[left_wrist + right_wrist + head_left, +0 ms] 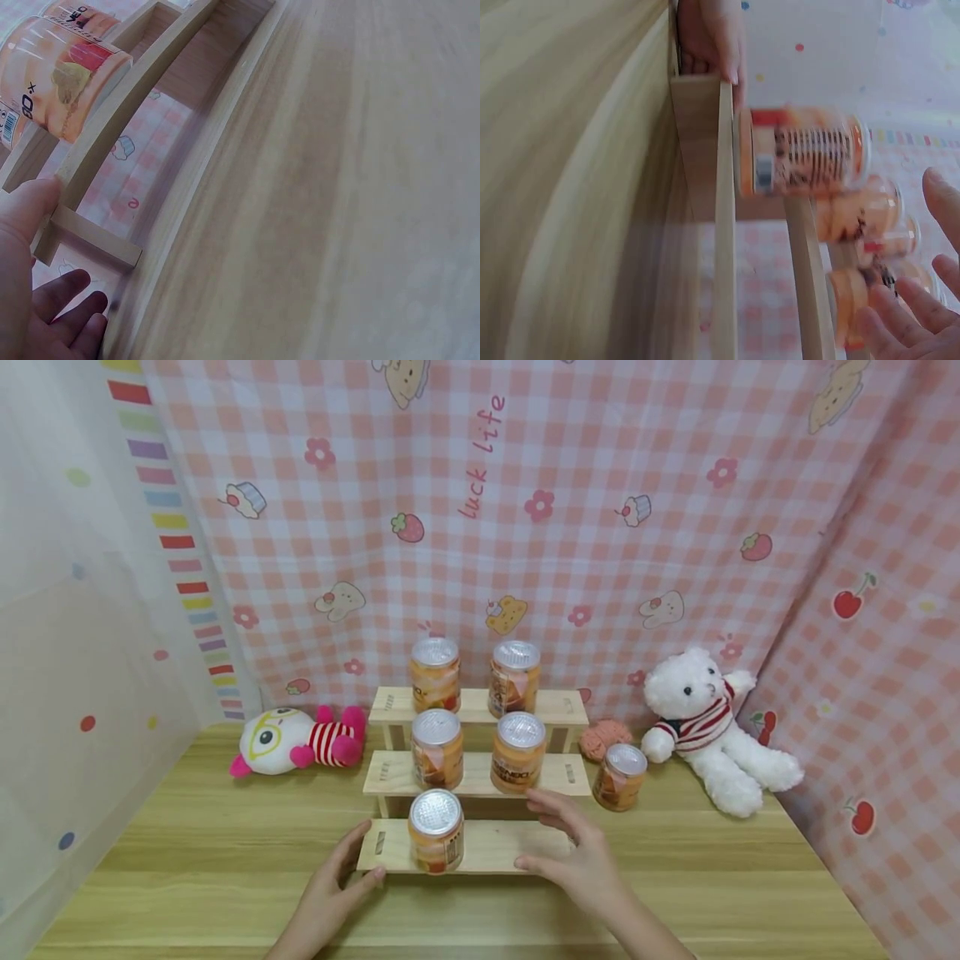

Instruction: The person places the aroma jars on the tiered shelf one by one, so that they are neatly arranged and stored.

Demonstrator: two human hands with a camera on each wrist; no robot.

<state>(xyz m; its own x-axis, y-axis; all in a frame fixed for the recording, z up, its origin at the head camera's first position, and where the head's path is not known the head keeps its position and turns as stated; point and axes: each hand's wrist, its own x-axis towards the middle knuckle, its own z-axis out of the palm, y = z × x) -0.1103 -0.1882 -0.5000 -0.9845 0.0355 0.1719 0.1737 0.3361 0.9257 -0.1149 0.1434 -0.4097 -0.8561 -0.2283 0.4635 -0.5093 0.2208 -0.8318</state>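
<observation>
A three-step wooden display shelf (pixel 498 847) stands on the table, bearing orange cans with silver lids. Two cans are on the top step, two on the middle step, and one can (pixel 437 839) on the left part of the bottom step. My left hand (pixel 330 881) grips the bottom step's left end, its thumb on the board's edge in the left wrist view. Above the right end of that step hovers my right hand (pixel 581 860), fingers spread and nothing in them. To its upper right, another can (pixel 621 777) stands on the table.
A pink-and-white plush toy (pixel 300 742) lies left of the shelf. At right sits a white teddy bear (pixel 705 727) in a striped shirt. A pinkish knobbly object (pixel 603 739) is behind the lone can. A checked curtain (pixel 480 568) hangs along the back.
</observation>
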